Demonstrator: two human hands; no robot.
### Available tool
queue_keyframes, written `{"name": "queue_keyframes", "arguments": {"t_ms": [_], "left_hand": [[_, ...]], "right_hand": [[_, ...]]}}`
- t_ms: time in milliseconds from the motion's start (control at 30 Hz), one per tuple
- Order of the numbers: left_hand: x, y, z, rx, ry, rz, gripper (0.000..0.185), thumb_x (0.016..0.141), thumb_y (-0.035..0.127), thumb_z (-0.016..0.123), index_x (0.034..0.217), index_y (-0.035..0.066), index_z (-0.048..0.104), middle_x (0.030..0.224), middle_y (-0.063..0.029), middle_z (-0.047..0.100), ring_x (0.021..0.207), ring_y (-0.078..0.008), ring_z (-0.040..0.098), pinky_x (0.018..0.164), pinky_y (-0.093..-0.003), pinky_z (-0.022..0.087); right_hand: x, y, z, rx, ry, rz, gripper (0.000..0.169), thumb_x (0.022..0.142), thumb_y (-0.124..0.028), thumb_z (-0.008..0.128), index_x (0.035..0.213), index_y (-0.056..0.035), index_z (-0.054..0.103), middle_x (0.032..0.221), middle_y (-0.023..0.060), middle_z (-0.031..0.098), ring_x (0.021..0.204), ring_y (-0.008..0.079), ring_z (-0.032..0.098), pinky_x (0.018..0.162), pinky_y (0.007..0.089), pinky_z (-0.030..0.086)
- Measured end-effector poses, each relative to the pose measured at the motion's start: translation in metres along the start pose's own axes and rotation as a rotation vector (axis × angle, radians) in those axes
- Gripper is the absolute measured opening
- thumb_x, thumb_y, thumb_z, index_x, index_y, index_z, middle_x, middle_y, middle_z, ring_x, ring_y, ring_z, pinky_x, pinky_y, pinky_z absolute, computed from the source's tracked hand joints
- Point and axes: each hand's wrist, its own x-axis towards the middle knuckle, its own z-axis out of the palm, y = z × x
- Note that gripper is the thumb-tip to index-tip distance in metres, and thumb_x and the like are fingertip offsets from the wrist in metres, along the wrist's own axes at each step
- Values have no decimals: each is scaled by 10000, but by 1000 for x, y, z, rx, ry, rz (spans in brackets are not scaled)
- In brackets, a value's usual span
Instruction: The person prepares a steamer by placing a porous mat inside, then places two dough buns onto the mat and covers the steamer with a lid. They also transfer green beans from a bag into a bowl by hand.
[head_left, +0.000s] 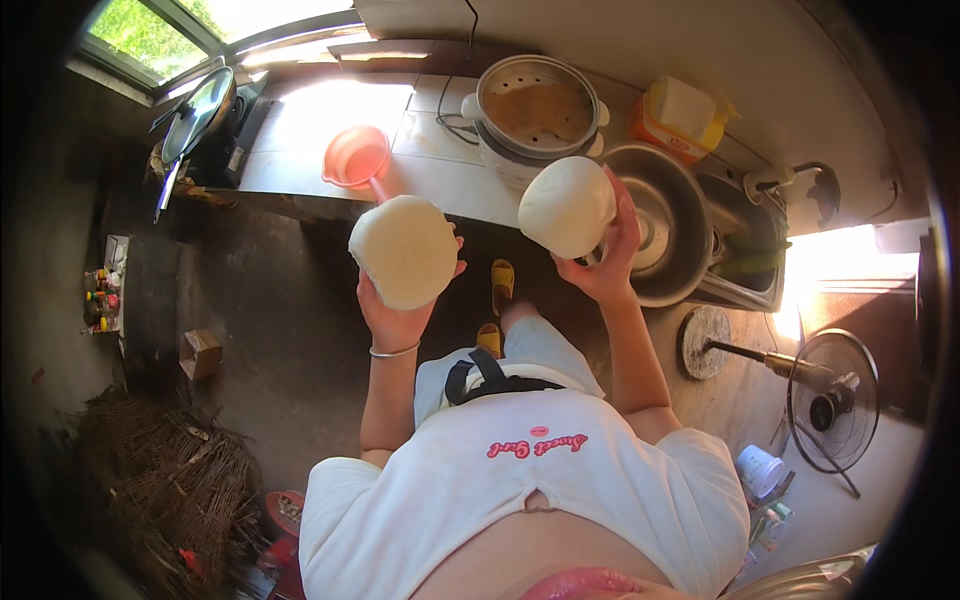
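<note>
My left hand (397, 319) holds up a large pale steamed bun (405, 251), probably of dough, its fingers around the lower and right side. A second pale bun (568, 206) is in my right hand (619, 247), gripped from its right and lower edge. The two buns are apart, both above the counter's front edge. Behind the right one stands an electric steamer pot (538, 105) with a perforated tray and a brownish layer inside. A pink plastic dipper (357, 156) rests on the white-tiled counter (442, 169), its handle partly behind the left bun.
A wide metal basin (679, 277) sits by the sink (761, 281), with green vegetables in the sink. An orange-yellow container (666, 124) stands behind. At left is a lidded pan (199, 112) on a stove. A standing fan (832, 401) is at right, brushwood (165, 480) lower left.
</note>
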Motion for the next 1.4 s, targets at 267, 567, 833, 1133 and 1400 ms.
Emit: {"name": "queue_keyframes", "arguments": {"t_ms": [267,567,833,1133,1400], "left_hand": [[76,13,-23,57,157,9,778,831,622,382,1394,93,286,1361,-194,363,1229,-358,398,950,-501,400],[137,23,-46,86,165,-34,761,851,589,375,1404,78,264,1366,-203,357,1235,-384,393,937,-507,413],[179,48,-49,159,128,-135,762,854,563,395,1407,61,241,1368,-217,345,1244,-408,378,950,-529,403],[223,55,12,1474,-260,241,903,627,167,794,1382,110,301,1411,-170,268,1241,-357,383,974,-415,408],[253,32,60,1298,-399,390,739,703,89,739,1340,68,365,1447,-154,238,1273,-327,354,937,-384,443]], "right_hand": [[40,105,20,165,-87,288,738,641,-75,741,1272,-107,360,1362,205,369,1217,325,426,970,438,393],[101,215,34,-20,-703,557,758,662,-115,707,1329,-73,351,1334,162,399,1242,303,388,1053,371,304],[106,239,52,-70,-921,538,826,656,-105,699,1375,-100,292,1360,174,377,1259,304,385,1056,361,305],[131,124,51,791,-379,886,938,729,-346,738,1436,-97,175,1443,129,254,1306,260,323,1046,391,305],[125,100,57,1341,182,1008,731,818,-400,641,1389,-114,285,1334,116,414,1215,274,441,960,431,436]]}}
